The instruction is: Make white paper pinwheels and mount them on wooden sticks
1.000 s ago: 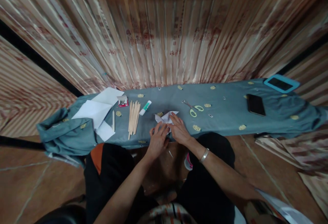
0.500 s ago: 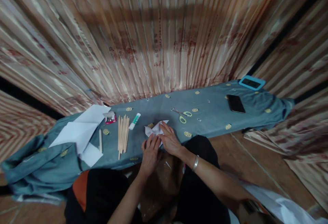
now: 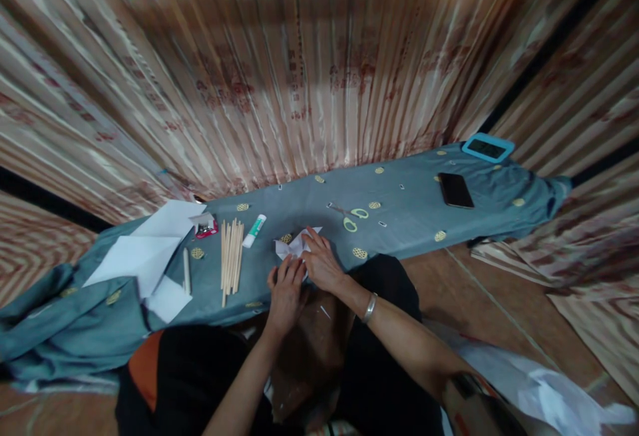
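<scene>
Head view puts a folded white paper (image 3: 295,244) at the centre of our work, lying on the near part of the cloth-covered bench (image 3: 414,213), just in front of us. Our right hand (image 3: 322,261) reaches over its right side, the fingers stretched out close together and resting on it. Our left hand (image 3: 286,296) bends its fingers narrowly onto the near edge, beside the right one; both thumbs are hard to make out, so we cannot tell whether either hand pinches the paper. Left of it we have a green-and-white glue stick (image 3: 254,231), then a bunch of wooden sticks (image 3: 231,259) lying side by side. Beyond these are an open red box (image 3: 206,225), a slim white rod (image 3: 186,269) and several overlapping white sheets (image 3: 132,259). To the right of the paper we see scissors (image 3: 344,212) with green handles, and well apart, towards the far right end, a black phone (image 3: 456,190) near a blue-framed device (image 3: 488,148). Striped curtains (image 3: 299,56) hang behind everything.
</scene>
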A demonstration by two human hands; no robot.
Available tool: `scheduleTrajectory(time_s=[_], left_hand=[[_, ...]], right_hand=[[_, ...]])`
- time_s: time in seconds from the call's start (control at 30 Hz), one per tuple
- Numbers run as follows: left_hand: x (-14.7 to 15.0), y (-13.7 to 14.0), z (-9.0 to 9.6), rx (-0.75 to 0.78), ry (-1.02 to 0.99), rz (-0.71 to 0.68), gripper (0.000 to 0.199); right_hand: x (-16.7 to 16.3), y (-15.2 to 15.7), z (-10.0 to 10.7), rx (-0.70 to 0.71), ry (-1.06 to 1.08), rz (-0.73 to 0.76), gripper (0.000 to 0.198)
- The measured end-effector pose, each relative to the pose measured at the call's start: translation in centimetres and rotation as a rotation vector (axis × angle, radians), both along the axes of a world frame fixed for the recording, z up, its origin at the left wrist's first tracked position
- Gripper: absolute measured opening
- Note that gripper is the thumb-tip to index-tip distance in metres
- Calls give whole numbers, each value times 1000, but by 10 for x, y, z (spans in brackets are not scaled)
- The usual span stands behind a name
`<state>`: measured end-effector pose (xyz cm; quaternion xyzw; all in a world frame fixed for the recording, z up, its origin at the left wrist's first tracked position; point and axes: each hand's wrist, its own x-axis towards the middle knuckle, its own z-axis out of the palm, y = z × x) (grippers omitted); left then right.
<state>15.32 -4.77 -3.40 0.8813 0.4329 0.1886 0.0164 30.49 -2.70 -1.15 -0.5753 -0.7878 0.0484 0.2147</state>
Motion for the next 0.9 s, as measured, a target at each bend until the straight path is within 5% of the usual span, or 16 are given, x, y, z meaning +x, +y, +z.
scheduleTrajectory(time_s=[0.53,0.9], left_hand=[[1,-3,0,-40,-16,2,51],[0,-3,1,-64,-36,-15,54]], right_hand=[[5,5,-5,13,168,-108,33],[7,2,-5,-25,97,-88,33]])
